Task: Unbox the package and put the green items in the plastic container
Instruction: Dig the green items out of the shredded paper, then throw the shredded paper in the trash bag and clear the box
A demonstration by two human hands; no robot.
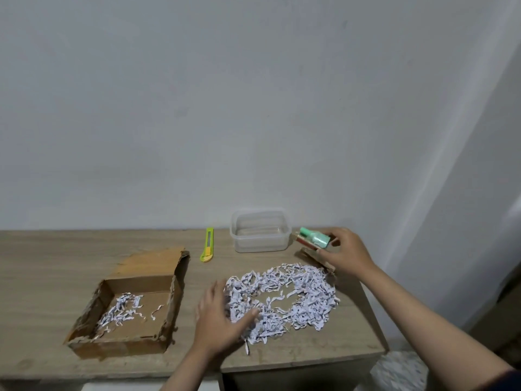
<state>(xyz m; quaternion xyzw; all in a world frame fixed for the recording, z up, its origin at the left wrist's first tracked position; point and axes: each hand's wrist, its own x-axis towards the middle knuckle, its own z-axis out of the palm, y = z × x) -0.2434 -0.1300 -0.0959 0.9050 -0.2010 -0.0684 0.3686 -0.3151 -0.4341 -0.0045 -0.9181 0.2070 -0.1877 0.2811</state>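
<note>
Your right hand [342, 251] grips a small mint-green bottle [315, 239], held w/ some brownish flat items I can't make out, just right of the clear rectangular plastic container [260, 231] at the back of the light wood worktop [42, 263]. Your left hand [222, 314] lies spread flat, fingers released, on the near-left edge of a wide pile of white shredded paper [284, 294]. The opened brown cardboard box [127, 303] sits well left, flap folded back, a few shreds inside. A yellow-green utility knife [207, 245] lies btw box and container, touching neither.
</note>
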